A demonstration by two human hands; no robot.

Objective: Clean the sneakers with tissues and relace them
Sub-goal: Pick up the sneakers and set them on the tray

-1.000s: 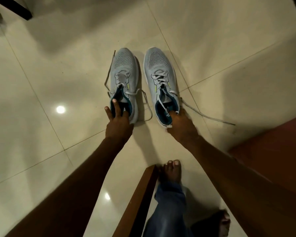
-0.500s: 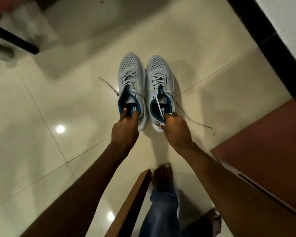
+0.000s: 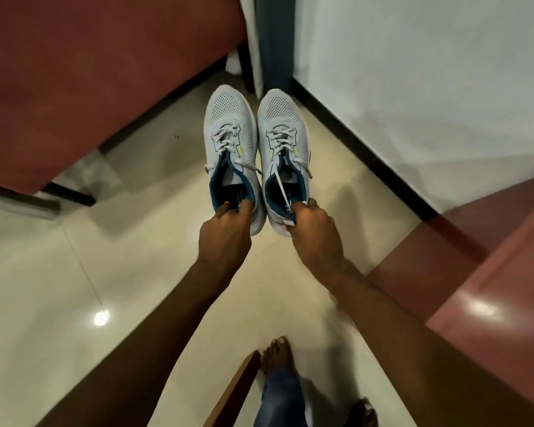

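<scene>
Sneakers w/ both hands on heels: nearest, bare foot [image 3: 276,355] on tile floor [image 3: 43,272]. L hand [image 3: 225,232] pinches heel collar of left sneaker [image 3: 230,155], R hand [image 3: 316,232] grips heel of right sneaker [image 3: 282,155] plus a lace [image 3: 282,188]. Vs 0.5 s ago: pair side by side as before, but laces no longer trail on floor; red furniture [image 3: 90,72] and white wall [image 3: 429,87] now beyond toes.
</scene>
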